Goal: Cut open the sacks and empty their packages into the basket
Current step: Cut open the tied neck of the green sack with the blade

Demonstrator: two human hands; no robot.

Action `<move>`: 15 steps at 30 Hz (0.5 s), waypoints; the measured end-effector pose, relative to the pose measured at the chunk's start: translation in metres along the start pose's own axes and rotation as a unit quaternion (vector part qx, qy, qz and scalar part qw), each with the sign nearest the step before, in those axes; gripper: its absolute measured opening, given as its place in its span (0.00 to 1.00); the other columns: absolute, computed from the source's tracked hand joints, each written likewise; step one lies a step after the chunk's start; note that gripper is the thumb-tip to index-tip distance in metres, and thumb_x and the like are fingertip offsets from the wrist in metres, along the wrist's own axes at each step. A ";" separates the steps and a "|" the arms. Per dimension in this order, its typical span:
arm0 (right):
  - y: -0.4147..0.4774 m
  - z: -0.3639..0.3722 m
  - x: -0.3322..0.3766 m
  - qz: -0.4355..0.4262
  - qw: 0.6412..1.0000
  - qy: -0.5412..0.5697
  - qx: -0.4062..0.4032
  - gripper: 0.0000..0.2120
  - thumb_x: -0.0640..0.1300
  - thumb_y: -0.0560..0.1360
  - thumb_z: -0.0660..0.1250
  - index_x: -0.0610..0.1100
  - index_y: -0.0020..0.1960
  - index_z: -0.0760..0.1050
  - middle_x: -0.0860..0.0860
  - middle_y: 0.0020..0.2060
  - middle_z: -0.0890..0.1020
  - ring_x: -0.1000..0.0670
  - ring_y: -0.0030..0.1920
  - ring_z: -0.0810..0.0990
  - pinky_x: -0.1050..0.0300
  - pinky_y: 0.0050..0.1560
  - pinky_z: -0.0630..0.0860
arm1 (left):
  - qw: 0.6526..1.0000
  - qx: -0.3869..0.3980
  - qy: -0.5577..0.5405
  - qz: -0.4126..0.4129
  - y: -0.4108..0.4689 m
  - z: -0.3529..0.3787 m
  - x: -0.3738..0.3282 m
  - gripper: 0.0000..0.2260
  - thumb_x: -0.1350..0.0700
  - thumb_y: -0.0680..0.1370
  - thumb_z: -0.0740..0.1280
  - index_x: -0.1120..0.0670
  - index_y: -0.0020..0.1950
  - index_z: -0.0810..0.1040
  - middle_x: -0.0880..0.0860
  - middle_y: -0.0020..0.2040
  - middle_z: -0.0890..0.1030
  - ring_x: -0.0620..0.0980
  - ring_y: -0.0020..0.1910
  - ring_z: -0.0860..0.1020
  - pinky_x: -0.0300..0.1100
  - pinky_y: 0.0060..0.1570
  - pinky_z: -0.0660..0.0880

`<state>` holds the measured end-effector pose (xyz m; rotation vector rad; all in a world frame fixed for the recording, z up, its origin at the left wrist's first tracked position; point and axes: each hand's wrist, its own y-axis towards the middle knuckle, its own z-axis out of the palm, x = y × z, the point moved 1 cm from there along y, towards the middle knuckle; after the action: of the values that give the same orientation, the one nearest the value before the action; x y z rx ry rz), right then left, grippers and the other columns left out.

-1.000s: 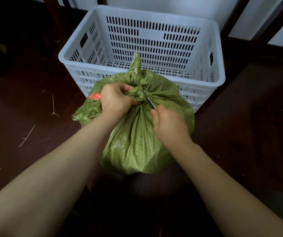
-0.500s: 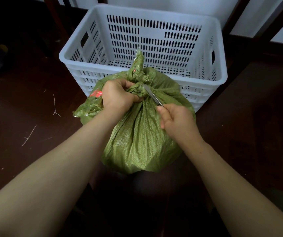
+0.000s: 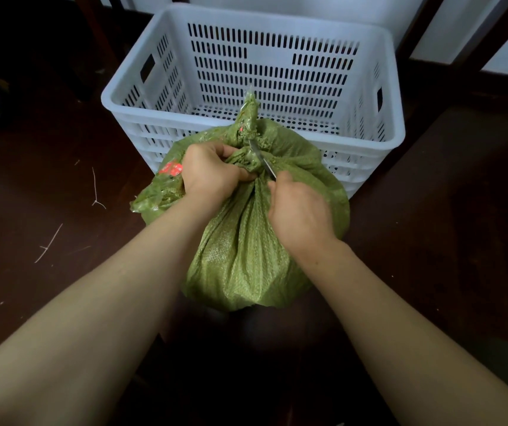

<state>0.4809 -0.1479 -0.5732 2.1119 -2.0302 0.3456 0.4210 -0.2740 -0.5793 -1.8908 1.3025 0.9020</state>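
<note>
Right hand (image 3: 300, 210) has closed in on the knot again, and the blade (image 3: 261, 159) lies deeper against the tied neck. Green woven sack (image 3: 246, 247): upright on the dark floor (image 3: 46, 210), mid-view. Its 12 o'clock edge meets the near wall of the white slatted basket (image 3: 397, 118). Floor room at 9 and 3 o'clock. Left hand (image 3: 212, 173): fist gripping the gathered neck. Right hand: fingers curled round the blade's handle.

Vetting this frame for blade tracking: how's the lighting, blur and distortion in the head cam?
Head view: dim and uneven, the white basket bright, the floor near black; wide-angle bowing curves the basket rim and stretches the forearms; the blade is a thin pale sliver against the green sack, its handle hidden in the right hand; the left hand shows no clear motion blur.
</note>
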 end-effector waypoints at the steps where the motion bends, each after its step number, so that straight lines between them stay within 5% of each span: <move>1: -0.003 0.000 -0.002 -0.005 1.000 0.000 0.005 0.09 0.44 0.83 0.50 0.42 0.53 0.67 0.52 0.30 0.67 0.48 0.32 0.73 0.56 0.25 0.59 | 1.000 0.001 -0.006 -0.009 0.001 -0.001 0.000 0.14 0.59 0.61 0.81 0.51 0.39 0.79 0.49 0.37 0.79 0.50 0.38 0.78 0.51 0.43 0.80; 4: -0.016 0.001 -0.006 -0.018 1.000 0.004 0.015 0.09 0.46 0.83 0.49 0.43 0.52 0.65 0.54 0.28 0.64 0.53 0.28 0.66 0.58 0.25 0.57 | 1.000 0.003 -0.018 -0.021 0.003 -0.002 0.001 0.15 0.61 0.61 0.80 0.49 0.36 0.77 0.48 0.35 0.78 0.52 0.39 0.79 0.51 0.43 0.81; 9: 0.000 -0.002 -0.002 0.006 0.999 0.045 0.007 0.09 0.44 0.83 0.53 0.41 0.54 0.69 0.50 0.36 0.74 0.46 0.38 0.73 0.55 0.35 0.64 | 1.000 0.011 0.010 0.019 -0.002 0.005 -0.002 0.15 0.57 0.61 0.81 0.51 0.39 0.77 0.45 0.32 0.75 0.43 0.32 0.72 0.40 0.37 0.73; 15: -0.016 0.001 -0.004 -0.006 0.997 0.071 0.024 0.12 0.47 0.83 0.51 0.41 0.53 0.69 0.54 0.29 0.65 0.49 0.35 0.70 0.55 0.35 0.65 | 1.000 0.005 -0.012 -0.008 0.006 0.000 0.002 0.14 0.61 0.61 0.80 0.51 0.40 0.79 0.51 0.39 0.80 0.49 0.39 0.77 0.46 0.43 0.79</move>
<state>0.4967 -0.1435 -0.5752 2.0605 -1.9478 0.5315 0.4161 -0.2767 -0.5813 -1.8750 1.2737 0.9062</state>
